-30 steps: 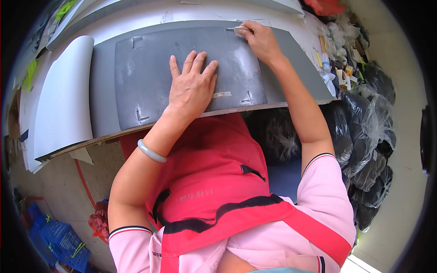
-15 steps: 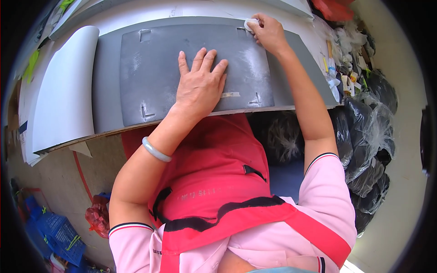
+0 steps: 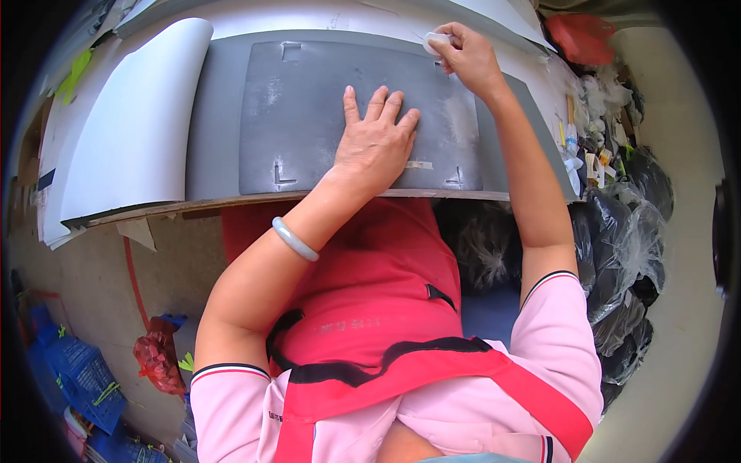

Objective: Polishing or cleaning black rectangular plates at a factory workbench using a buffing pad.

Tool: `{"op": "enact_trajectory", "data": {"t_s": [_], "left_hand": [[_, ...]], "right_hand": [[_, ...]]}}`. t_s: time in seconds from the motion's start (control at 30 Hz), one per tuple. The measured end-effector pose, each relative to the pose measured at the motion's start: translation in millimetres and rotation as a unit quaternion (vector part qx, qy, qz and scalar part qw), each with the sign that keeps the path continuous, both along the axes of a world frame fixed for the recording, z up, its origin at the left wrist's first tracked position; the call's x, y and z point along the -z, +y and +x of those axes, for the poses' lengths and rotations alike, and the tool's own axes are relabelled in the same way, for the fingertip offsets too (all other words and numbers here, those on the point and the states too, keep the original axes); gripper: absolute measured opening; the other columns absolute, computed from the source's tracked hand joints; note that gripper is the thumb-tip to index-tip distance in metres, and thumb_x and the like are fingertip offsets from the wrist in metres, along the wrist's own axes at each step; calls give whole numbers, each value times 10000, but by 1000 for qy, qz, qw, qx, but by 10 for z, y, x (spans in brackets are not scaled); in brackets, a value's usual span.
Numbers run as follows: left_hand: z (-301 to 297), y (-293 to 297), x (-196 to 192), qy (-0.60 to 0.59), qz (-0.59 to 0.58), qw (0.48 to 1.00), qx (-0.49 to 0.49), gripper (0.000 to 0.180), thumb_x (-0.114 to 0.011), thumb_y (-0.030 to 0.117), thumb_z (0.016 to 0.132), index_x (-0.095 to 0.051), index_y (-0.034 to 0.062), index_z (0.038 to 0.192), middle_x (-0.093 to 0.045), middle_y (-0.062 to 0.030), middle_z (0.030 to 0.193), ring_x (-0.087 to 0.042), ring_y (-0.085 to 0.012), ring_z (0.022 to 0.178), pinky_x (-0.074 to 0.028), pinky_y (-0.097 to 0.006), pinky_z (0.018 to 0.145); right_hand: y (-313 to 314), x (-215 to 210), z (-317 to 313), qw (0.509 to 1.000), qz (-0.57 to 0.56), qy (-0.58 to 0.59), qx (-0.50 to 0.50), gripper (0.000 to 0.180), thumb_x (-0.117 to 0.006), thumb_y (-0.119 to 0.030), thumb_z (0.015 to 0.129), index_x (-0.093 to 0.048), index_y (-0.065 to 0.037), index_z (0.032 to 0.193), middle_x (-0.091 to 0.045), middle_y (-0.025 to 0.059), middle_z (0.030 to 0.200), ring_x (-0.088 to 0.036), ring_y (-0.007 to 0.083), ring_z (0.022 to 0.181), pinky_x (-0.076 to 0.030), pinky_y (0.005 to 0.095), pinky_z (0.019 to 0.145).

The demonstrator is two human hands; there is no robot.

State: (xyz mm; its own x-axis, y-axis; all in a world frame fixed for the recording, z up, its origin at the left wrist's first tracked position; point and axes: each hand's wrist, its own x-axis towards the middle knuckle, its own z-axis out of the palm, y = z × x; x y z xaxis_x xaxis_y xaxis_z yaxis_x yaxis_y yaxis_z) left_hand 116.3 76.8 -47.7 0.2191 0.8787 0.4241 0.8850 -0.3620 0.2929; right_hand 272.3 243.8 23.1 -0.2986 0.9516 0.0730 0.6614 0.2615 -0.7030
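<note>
A dark grey rectangular template [image 3: 309,116] with cut-out slots near its corners lies on a larger grey sheet [image 3: 216,116]. White smudges mark its surface and the slots. My left hand [image 3: 374,147] is pressed flat on the template right of its middle, fingers spread. At the far right corner, my right hand [image 3: 472,62] pinches a flat white piece of tailor's chalk [image 3: 437,43]. That hand partly hides the corner's slot. A short strip of tape [image 3: 419,165] sits on the template beside my left wrist.
The grey sheet's left end, showing a pale underside [image 3: 139,123], curls over at the left of the table. Black plastic bags [image 3: 617,239] and clutter stand right of it, with a red bag [image 3: 580,38] farther back. Blue baskets [image 3: 85,378] and a red mesh bag [image 3: 160,359] are low on the left.
The view has shifted, so the table appears farther right. Relative to the template, my right hand with the chalk has moved left, over the corner slot. My left hand stays flat on the template.
</note>
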Motion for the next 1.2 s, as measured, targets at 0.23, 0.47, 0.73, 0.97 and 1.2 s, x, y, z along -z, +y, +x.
{"op": "enact_trajectory", "data": {"t_s": [0.23,0.47,0.73,0.97,1.2], "left_hand": [[-9,32,64,-41,27,999,24,343,-577,224,945,-646,73,1245,-541,-209,1346,-435,-382,1358,-219,-761,1094],[-4,27,66,21,-4,1000,9,476,-585,263,961,-537,36,1377,-502,-178,1378,-434,-363,1330,-270,-750,1087],[-20,36,98,-31,41,999,16,432,-573,250,969,-572,25,1338,-516,-164,1351,-424,-365,1335,-262,-759,1087],[-24,34,48,10,-11,1000,25,422,-600,256,943,-597,34,1302,-549,-161,1295,-447,-360,1308,-265,-754,1085],[-32,32,66,4,-10,999,31,481,-592,251,939,-558,24,1362,-511,-179,1422,-413,-396,1342,-245,-762,1087]], "right_hand": [[-197,224,-1227,965,176,-34,-190,204,-680,-221,942,-717,-45,1039,-712,104,814,-641,202,694,-526,328,677],[-124,276,-1810,950,212,-65,-220,189,-651,-235,940,-712,-78,1026,-712,182,910,-677,366,833,-533,421,753],[-44,193,-1846,919,221,-243,-219,201,-634,-239,927,-698,-106,1063,-701,186,897,-675,373,855,-532,436,779],[-123,259,-1815,992,-29,45,-113,225,-678,-141,903,-670,12,1068,-678,77,793,-674,134,658,-591,288,592],[-172,210,-1925,992,-90,27,-79,218,-710,-141,881,-644,43,979,-681,98,817,-694,148,680,-598,282,584]]}}
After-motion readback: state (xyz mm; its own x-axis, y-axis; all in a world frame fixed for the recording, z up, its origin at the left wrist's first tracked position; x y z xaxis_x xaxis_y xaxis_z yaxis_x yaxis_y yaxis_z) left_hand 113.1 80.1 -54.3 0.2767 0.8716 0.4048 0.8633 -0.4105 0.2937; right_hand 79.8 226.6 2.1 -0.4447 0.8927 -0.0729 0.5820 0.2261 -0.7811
